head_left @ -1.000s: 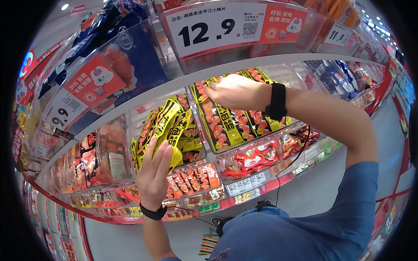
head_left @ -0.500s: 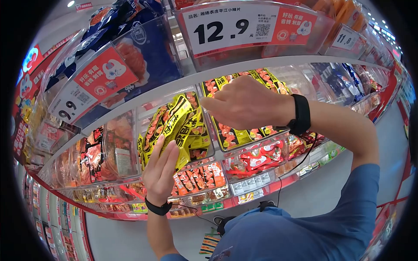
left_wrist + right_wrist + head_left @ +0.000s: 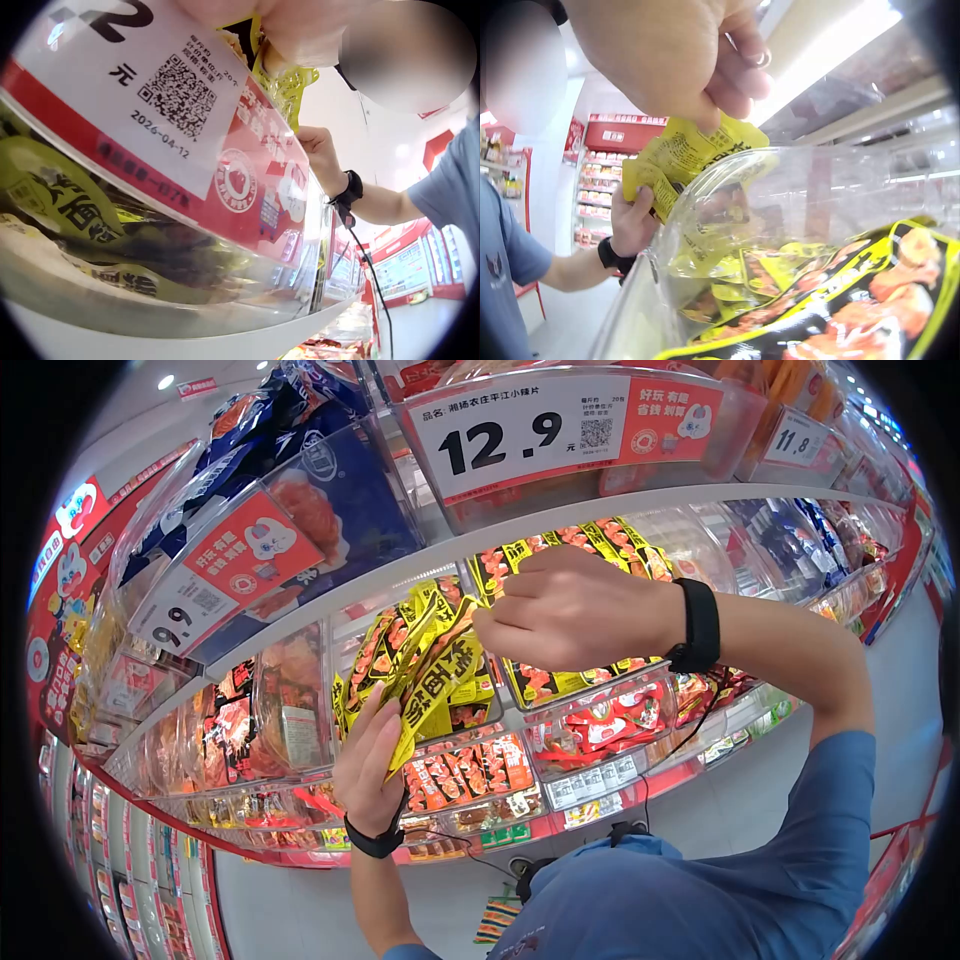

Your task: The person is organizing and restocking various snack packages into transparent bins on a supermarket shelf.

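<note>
A yellow-and-black snack packet (image 3: 450, 678) slants between the two hands, over a clear bin of similar packets (image 3: 372, 655). My right hand (image 3: 585, 612) pinches its upper end, fingers curled, as the right wrist view also shows. At the lower end my left hand (image 3: 368, 768) holds the packet, with its thumb (image 3: 642, 201) against the yellow wrapper. Just right of this bin, and partly covered by the right hand, is a second bin with larger black-and-yellow packets (image 3: 530, 682). In the left wrist view a price card (image 3: 180, 97) fronts the bin beneath the left hand.
Above runs a white shelf edge (image 3: 420, 575) carrying bins with a 12.9 price card (image 3: 520, 435) and a 9.9 card (image 3: 185, 610). Lower tiers hold orange packets (image 3: 470, 775) and red packets (image 3: 605, 725). A black cable (image 3: 379, 281) hangs from the right wrist.
The right hand has come left from over the right-hand bin and now pinches a packet's upper end. That packet has turned and lifted, and the left hand's fingers have come round its lower end.
</note>
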{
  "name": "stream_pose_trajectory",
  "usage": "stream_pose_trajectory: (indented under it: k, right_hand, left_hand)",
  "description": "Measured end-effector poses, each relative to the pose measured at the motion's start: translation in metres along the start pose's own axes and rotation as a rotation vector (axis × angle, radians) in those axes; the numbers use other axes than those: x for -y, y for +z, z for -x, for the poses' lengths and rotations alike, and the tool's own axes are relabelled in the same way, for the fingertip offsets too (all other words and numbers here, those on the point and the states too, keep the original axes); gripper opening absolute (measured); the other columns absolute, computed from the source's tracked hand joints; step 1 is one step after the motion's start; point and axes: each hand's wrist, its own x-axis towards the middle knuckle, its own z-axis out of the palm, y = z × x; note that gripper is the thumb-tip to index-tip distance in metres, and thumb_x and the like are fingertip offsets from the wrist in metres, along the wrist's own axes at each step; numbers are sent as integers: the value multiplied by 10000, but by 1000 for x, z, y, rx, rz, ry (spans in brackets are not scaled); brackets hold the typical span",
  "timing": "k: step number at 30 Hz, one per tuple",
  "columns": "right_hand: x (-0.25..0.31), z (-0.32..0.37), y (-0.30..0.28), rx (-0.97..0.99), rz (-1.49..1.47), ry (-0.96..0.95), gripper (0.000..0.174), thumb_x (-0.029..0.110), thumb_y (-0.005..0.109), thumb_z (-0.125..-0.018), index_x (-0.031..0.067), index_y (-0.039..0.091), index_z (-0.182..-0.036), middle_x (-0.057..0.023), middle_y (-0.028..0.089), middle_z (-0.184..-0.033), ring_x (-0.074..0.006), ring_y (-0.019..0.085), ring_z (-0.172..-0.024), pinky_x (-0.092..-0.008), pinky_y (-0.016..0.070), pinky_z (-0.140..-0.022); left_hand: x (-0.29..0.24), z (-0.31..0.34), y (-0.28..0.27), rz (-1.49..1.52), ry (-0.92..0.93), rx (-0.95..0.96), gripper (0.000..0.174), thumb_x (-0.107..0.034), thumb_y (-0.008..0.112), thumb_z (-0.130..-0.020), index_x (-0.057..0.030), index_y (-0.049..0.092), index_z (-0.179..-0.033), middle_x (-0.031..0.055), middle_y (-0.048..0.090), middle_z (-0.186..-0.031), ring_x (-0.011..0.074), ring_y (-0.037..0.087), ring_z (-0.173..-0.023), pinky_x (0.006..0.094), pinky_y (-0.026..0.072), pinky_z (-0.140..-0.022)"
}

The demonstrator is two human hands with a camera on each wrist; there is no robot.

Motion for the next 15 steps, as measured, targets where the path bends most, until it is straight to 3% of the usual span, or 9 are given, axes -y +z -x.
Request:
stream_pose_trajectory:
  k: [5,6,9,13,14,15]
  right_hand:
    - [2,23,-25,-64,225,-85,173,114,607,-638,-18,577,-746,-38,492,-576,-154,555,-515,-289,465,-486]
    - [1,30,-29,-30,232,-77,222,121,612,-654,-33,602,-814,-21,500,-579,-149,553,-519,-284,461,-488]
    - [-5,47,-39,90,262,1,221,124,615,-667,-25,599,-830,-10,512,-595,-147,554,-533,-293,460,-497]
    - [-24,68,-40,270,250,207,176,107,587,-730,27,606,-885,-63,551,-620,-220,585,-578,-333,467,-528]
    - [-32,74,-35,420,161,340,313,105,557,-796,8,606,-1090,-94,608,-739,-277,600,-642,-389,483,-605]
    - [-34,78,-27,423,100,446,308,99,544,-811,5,604,-1097,-116,620,-777,-291,611,-685,-396,489,-630]
  left_hand:
    - [-4,-5,1,-66,4,62,476,160,531,-687,14,609,-1133,226,653,-1054,436,592,-1079,454,513,-875]
    - [-5,-6,1,-68,-5,66,445,152,547,-706,15,614,-1124,221,656,-1047,428,596,-1076,450,520,-866]
    - [-5,-6,2,-75,-16,58,413,129,575,-724,14,617,-1118,221,657,-1043,426,598,-1073,451,521,-864]
    - [-8,-7,3,-84,-28,63,425,93,654,-698,25,614,-1116,213,658,-1048,418,593,-1086,439,511,-873]
    - [-7,-7,3,-85,-24,63,451,81,680,-672,31,614,-1116,209,658,-1056,415,591,-1090,434,505,-881]
    - [-7,-7,3,-79,-24,63,459,84,678,-666,32,614,-1118,207,658,-1058,415,591,-1090,434,504,-880]
